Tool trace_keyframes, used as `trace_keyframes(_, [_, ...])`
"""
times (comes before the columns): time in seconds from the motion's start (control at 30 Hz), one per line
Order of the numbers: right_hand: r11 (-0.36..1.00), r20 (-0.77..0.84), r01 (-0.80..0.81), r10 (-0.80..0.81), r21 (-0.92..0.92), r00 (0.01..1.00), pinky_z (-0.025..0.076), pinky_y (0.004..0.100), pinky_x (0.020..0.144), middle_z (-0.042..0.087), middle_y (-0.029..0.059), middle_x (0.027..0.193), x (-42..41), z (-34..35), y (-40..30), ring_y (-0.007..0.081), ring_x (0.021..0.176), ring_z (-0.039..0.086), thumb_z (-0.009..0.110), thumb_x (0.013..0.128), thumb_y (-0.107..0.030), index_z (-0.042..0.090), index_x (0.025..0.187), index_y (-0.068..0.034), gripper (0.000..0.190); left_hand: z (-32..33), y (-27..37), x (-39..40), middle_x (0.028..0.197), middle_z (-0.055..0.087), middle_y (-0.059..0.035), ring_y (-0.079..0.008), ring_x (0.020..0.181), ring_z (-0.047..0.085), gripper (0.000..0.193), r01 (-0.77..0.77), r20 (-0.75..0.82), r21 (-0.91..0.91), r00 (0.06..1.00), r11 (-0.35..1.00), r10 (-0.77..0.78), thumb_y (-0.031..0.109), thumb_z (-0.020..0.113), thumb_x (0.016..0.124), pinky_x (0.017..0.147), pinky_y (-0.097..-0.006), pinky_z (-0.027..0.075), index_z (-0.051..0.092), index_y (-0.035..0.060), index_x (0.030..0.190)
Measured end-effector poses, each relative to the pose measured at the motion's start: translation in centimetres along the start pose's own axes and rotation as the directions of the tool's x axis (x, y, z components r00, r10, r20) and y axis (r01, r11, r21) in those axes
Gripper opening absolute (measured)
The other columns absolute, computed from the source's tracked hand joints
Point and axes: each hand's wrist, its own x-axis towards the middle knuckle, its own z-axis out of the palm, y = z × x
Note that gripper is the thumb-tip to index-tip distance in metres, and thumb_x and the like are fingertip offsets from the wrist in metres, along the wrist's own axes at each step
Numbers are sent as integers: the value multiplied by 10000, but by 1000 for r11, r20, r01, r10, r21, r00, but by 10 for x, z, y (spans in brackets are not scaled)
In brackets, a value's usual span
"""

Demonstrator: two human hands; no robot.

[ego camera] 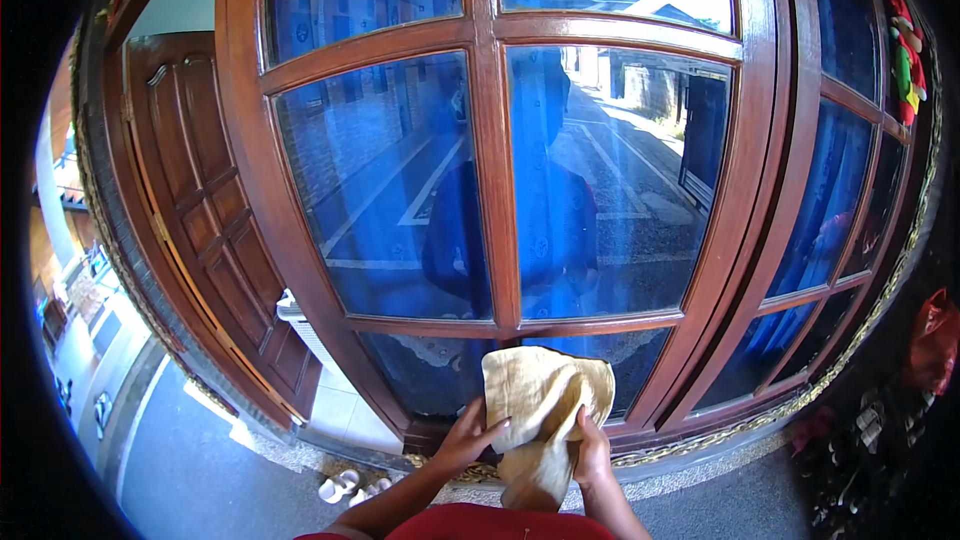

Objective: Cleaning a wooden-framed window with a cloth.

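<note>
A beige cloth (525, 390) with folds in it is held up in front of me, low before a wood-framed glass window. My left hand (474, 431) grips the cloth's left edge, thumb on its near face. My right hand (592, 446) pinches it at the right side, and part of the cloth hangs down between my forearms. Behind it stand the window's glass panes (615, 187) in reddish-brown wooden bars (491, 165). Blue curtains show through the glass, which also reflects a person and a driveway.
A panelled wooden door (217, 202) stands open at the left. White footwear (339, 486) lies on the ground near the sill. Gold garland (675, 450) runs along the base. A plush Christmas decoration (907, 52) hangs at the right, above a red bag (934, 345).
</note>
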Motion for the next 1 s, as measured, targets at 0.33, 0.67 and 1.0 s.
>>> trace_keyframes(0.33, [999,-56,27,-29,-38,998,474,352,907,647,100,1138,-5,-11,-14,208,1063,602,574,972,-282,542,1275,34,439,3,36,0,1008,700,-104,-87,869,638,829,-358,4,146,932,922,362,-39,639,886,767,-222,469,139,88,1534])
trace_keyframes(0.67, [888,12,212,-227,-408,974,426,218,602,670,29,881,-1,-13,-22,59,709,563,650,928,-151,532,1298,-3,415,4,69,5,880,701,-32,-17,731,584,719,-447,-56,137,887,884,457,-15,667,884,658,-162,405,269,42,1480])
trace_keyframes(1.0, [883,216,357,-301,-305,929,550,268,791,672,109,1084,-10,-25,-40,152,876,666,699,818,89,641,1129,23,322,-6,63,1,1211,598,-104,-167,1123,592,724,-475,244,188,870,860,428,-14,744,802,958,-322,472,395,52,1433])
